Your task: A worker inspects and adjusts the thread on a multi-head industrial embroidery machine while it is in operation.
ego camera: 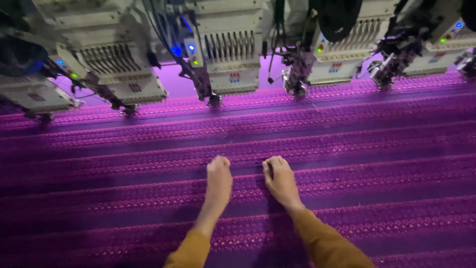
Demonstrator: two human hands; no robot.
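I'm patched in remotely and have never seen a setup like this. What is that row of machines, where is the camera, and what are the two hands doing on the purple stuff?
The single picture comes from a camera worn on the person's head, looking down and forward over their arms. The left hand and right hand, in mustard-coloured sleeves, rest side by side with fingers curled, pressing on a wide purple fabric stretched flat and covered in rows of stitched pattern. Whether they pinch anything small is too fine to tell; no tool shows. Along the top stands a row of white embroidery heads, each with a bank of needles, small lit indicator lamps and threads, their needle tips just above the far edge of the cloth.
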